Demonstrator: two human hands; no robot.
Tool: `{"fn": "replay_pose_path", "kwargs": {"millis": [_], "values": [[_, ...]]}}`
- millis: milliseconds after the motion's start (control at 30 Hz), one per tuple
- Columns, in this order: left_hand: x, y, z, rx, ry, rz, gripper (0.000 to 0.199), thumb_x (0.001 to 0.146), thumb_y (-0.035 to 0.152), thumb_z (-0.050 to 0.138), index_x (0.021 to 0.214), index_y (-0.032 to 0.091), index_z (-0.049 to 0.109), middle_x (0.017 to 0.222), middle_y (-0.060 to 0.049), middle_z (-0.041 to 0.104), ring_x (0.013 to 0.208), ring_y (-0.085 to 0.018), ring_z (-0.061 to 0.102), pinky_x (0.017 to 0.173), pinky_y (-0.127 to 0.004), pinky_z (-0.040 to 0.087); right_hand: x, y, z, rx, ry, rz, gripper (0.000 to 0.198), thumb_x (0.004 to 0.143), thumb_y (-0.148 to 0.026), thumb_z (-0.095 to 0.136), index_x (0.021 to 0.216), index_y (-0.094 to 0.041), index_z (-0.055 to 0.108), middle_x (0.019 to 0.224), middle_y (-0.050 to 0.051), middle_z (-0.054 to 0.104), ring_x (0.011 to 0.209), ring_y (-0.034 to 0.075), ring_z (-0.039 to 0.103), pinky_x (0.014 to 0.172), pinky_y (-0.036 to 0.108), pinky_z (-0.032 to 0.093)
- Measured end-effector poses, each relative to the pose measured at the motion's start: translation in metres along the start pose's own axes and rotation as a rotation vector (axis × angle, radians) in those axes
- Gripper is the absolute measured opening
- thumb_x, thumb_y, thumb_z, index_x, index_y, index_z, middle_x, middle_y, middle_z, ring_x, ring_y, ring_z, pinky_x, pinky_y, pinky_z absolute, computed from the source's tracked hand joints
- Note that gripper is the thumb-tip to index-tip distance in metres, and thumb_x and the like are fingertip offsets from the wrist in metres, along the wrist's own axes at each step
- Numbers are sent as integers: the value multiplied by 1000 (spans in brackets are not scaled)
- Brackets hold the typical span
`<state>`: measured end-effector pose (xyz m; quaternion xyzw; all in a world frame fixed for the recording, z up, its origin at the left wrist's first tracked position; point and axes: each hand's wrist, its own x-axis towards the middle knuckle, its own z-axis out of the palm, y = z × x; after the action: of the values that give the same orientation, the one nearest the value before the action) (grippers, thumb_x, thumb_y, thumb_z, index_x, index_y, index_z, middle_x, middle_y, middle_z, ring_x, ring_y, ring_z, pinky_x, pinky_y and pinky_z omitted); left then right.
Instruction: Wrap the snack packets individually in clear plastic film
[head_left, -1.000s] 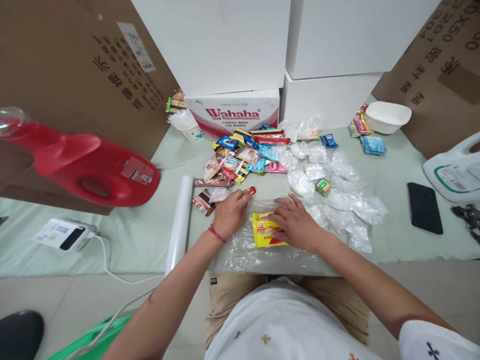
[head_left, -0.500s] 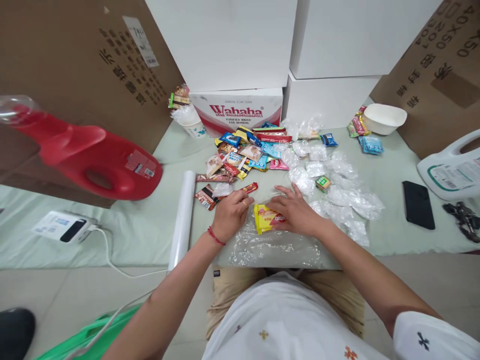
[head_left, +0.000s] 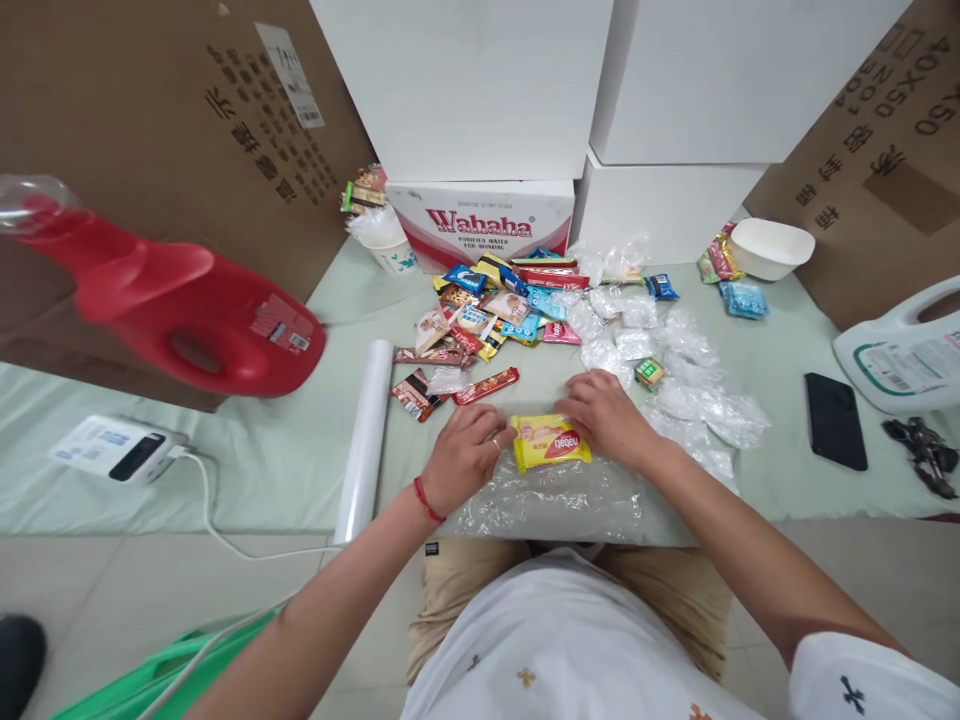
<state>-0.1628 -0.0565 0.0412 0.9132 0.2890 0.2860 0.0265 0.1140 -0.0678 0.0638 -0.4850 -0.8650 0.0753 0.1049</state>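
A yellow nabati wafer packet (head_left: 553,442) lies flat on a sheet of clear plastic film (head_left: 555,502) at the front edge of the table. My left hand (head_left: 466,455) is at the packet's left end, its fingers bent and pressed together on the film's left side. Over the packet's right end, my right hand (head_left: 607,420) curls its fingers down at the film's far right part; its fingertips are partly hidden. Just beyond my left hand lies a red snack bar (head_left: 486,386). To the left, a white roll of film (head_left: 364,440) stretches toward the table edge.
Assorted snack packets (head_left: 502,305) are heaped before a Wahaha carton (head_left: 484,225). Several film-wrapped pieces (head_left: 690,385) lie to the right. A red jug (head_left: 195,320) and a power bank (head_left: 120,450) are left; a phone (head_left: 836,420) and a white bottle (head_left: 907,355) are right.
My right hand has come off the wafer packet and moved to the film's far right, uncovering the packet. My left hand has shifted slightly nearer me, exposing the red snack bar.
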Motion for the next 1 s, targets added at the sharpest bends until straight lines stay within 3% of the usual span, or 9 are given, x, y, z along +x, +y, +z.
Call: {"fn": "replay_pose_path", "kwargs": {"millis": [67,167,333,433,567,667,833,933,1000], "values": [[-9,3,0,-13,-45,32,28,99,11,48,107,24,71,101,-9,72,108,-24,60,88,-41,48,-14,-1,2,-26,-7,-30,26,101,-19,52,114,-20,74,100,13,66,104,28,54,95,45,44],[-25,7,1,-50,-167,91,29,98,10,48,112,23,70,102,-10,72,110,-24,61,89,-40,48,-43,-2,10,2,-23,-109,31,101,-15,50,121,-20,72,103,13,66,96,26,56,85,40,47],[-48,10,4,-171,-326,139,41,89,11,49,126,20,64,109,-13,71,109,-26,63,94,-44,49,-102,-8,17,180,-11,-107,49,100,-30,57,149,-24,53,141,18,59,123,30,59,98,49,53],[-55,9,2,-294,-314,104,53,87,16,46,139,21,56,119,-14,68,116,-28,60,100,-48,48,-134,-21,26,191,40,-97,68,93,-50,68,154,-28,48,149,17,56,135,36,52,112,62,44],[-49,10,3,-252,-353,24,52,99,24,43,150,26,46,114,-12,67,104,-26,61,92,-43,46,-154,-38,45,197,74,-87,38,99,-27,59,136,-32,64,122,9,73,119,31,61,109,60,47],[-37,12,7,-99,-472,-15,50,104,27,43,154,32,44,101,-7,66,88,-23,60,80,-38,42,-146,-40,38,313,116,-10,33,100,-16,50,118,-32,72,102,7,75,106,28,64,95,53,54],[-23,11,10,-60,-574,20,49,103,21,41,149,33,51,91,-5,66,81,-21,60,73,-35,39,-92,-23,-3,520,191,146,26,104,-30,46,110,-27,72,99,9,68,93,23,64,80,38,55],[-14,9,7,-99,-576,18,47,101,19,42,143,31,58,88,-4,66,80,-21,59,72,-35,39,-45,-7,-4,443,188,291,28,104,-31,48,104,-21,73,95,9,65,89,21,64,76,32,51],[-9,8,2,-129,-557,10,45,100,18,43,139,30,62,87,-5,66,81,-22,58,72,-36,39,-17,2,6,345,88,376,25,101,-28,49,100,-20,74,93,8,67,87,21,64,76,29,48]]}}
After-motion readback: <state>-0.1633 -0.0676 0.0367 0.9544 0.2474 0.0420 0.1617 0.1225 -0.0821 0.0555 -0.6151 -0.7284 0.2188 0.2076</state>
